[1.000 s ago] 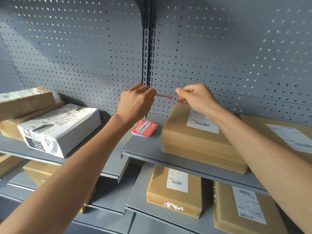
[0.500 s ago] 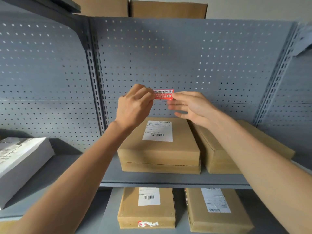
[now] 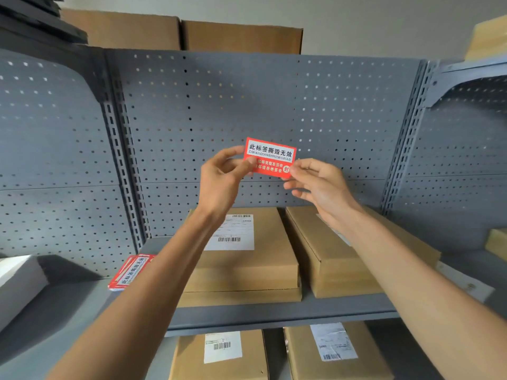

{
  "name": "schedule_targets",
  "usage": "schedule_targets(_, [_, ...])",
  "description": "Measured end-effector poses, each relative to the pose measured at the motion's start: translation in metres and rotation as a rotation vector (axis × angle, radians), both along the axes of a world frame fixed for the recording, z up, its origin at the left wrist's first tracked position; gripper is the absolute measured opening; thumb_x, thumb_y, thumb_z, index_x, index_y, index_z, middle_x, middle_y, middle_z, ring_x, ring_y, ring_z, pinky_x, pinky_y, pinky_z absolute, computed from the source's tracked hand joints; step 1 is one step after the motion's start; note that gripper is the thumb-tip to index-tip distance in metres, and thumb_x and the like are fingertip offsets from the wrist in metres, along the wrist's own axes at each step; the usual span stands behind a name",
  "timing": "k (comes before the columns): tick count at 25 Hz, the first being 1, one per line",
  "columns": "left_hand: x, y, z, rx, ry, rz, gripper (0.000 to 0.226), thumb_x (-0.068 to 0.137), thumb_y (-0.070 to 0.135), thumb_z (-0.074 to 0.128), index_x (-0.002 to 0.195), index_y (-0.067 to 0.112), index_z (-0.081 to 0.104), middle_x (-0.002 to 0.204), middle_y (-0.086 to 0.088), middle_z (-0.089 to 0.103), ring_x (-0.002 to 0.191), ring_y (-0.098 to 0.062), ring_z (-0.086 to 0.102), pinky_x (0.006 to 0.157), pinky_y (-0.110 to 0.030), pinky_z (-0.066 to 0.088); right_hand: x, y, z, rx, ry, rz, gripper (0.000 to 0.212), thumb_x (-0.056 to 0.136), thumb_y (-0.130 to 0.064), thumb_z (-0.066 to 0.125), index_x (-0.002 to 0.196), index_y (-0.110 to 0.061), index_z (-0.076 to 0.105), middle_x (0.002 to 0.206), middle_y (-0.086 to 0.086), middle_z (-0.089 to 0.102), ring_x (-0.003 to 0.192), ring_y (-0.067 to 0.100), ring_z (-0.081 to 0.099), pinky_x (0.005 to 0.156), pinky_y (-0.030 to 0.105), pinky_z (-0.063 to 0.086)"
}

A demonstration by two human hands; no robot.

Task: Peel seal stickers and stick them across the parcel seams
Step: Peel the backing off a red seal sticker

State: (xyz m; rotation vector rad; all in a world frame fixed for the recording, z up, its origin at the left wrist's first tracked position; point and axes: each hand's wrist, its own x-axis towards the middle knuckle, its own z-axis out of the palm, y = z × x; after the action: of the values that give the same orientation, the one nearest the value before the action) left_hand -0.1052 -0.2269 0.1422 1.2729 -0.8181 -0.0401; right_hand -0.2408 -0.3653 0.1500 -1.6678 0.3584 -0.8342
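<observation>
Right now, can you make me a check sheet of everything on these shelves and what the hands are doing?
Surface: grey metal shelf with pegboard back.
Job's things: red seal sticker held up in the air; stack of red stickers on the shelf; labelled parcel and a second parcel beside it.
Clutter: white box at left; two more parcels on the lower shelf.
Hands: left hand and right hand each pinch one end of the sticker.
Cables: nothing seen.
Surroundings: cardboard boxes on top.

I see a red seal sticker (image 3: 270, 157) with a white band of black characters, plain brown cardboard parcels (image 3: 247, 272) bearing white barcode labels (image 3: 233, 234), grey shelving (image 3: 274, 314), and a grey backboard (image 3: 247, 105) dotted with holes.
</observation>
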Motion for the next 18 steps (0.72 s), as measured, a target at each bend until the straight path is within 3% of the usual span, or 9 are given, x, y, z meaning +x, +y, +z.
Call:
schedule_targets(2, [-0.002, -0.003, 0.003, -0.031, 0.042, -0.024, 0.01, 0.095, 0.011, 0.073, 0.105, 0.01, 0.073, 0.074, 0.006, 0.078, 0.065, -0.003, 0.069, 0.062, -0.007, 0.047, 0.001, 0.001, -0.002, -0.013, -0.002, -0.003, 0.012, 0.101, -0.022, 0.065, 0.111, -0.018, 0.068, 0.099, -0.004, 0.077, 0.08, 0.009, 0.074, 0.081, 0.027, 0.059])
schedule_targets(4, [-0.001, -0.005, 0.003, -0.04, 0.099, -0.036, 0.003, 0.094, 0.01, 0.074, 0.095, 0.012, 0.074, 0.072, 0.004, 0.077, 0.063, -0.005, 0.068, 0.061, -0.01, 0.048, 0.001, -0.001, -0.004, -0.02, 0.003, -0.005, 0.014, 0.101, -0.023, 0.064, 0.114, -0.019, 0.069, 0.098, -0.004, 0.078, 0.082, 0.01, 0.075, 0.081, 0.027, 0.059])
schedule_targets(11, [0.01, -0.006, 0.002, -0.047, 0.205, 0.015, 0.004, 0.093, 0.015, 0.076, 0.09, 0.018, 0.076, 0.072, 0.001, 0.076, 0.067, -0.013, 0.065, 0.056, -0.016, 0.043, 0.005, -0.003, -0.003, -0.084, 0.064, 0.057, 0.012, 0.101, -0.018, 0.064, 0.108, -0.014, 0.073, 0.093, -0.001, 0.08, 0.081, 0.011, 0.074, 0.076, 0.026, 0.058])
schedule_targets(18, [0.019, -0.003, -0.003, 0.024, 0.238, 0.046, 0.007, 0.093, 0.017, 0.076, 0.098, 0.013, 0.077, 0.08, 0.002, 0.079, 0.065, -0.011, 0.068, 0.064, -0.026, 0.042, 0.014, 0.0, -0.005, -0.113, 0.05, 0.057, 0.009, 0.102, -0.017, 0.062, 0.103, -0.017, 0.072, 0.084, -0.009, 0.079, 0.076, 0.006, 0.073, 0.07, 0.02, 0.058])
